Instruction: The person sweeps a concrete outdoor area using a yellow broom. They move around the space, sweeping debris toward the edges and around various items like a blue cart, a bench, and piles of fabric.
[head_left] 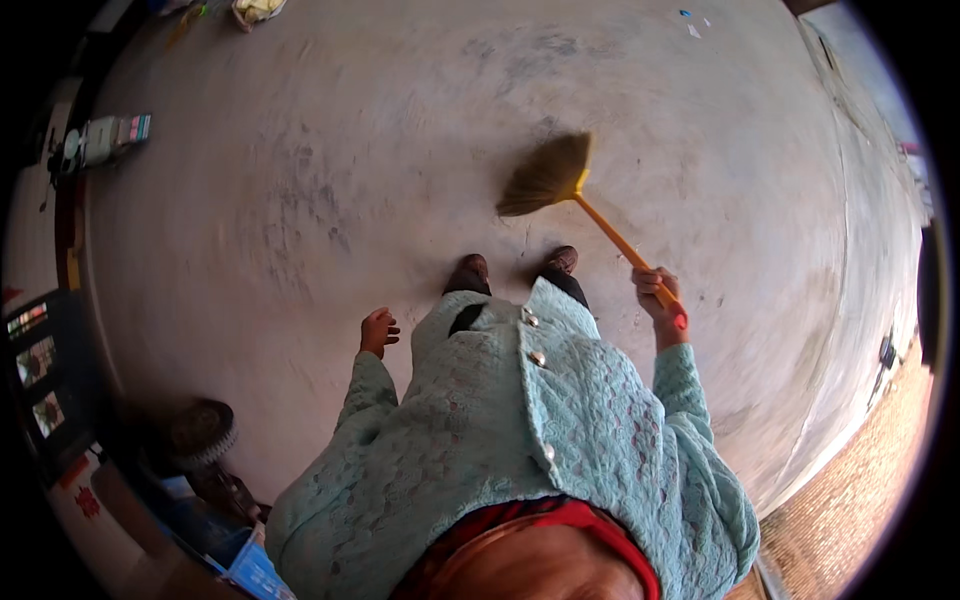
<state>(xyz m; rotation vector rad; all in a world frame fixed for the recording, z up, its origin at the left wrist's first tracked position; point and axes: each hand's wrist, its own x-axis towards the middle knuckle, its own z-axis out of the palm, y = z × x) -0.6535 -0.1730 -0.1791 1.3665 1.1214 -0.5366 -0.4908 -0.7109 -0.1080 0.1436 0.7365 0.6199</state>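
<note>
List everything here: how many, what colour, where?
Fanned bristle broom: one, brown, orange handle, centre
Smooth floor: one, grey, throughout
Small scraps: about three, white and blue, top right
Crumpled bundle: one, pale yellow, top left
Boxy item: one, pale grey, left
Ridged round object: one, dark, lower left
Boxy container: one, blue, lower left
Closed shoes: two, brown, centre
Buttoned openwork jacket: one, turquoise, lower centre
Left hand: one, bare, beside jacket
Right hand: one, bare, grip on broom

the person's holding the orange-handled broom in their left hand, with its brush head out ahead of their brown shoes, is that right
Not quite: the head view shows the orange-handled broom in the person's right hand, not the left hand. Its brush head is out ahead of their brown shoes, as you say.
</note>
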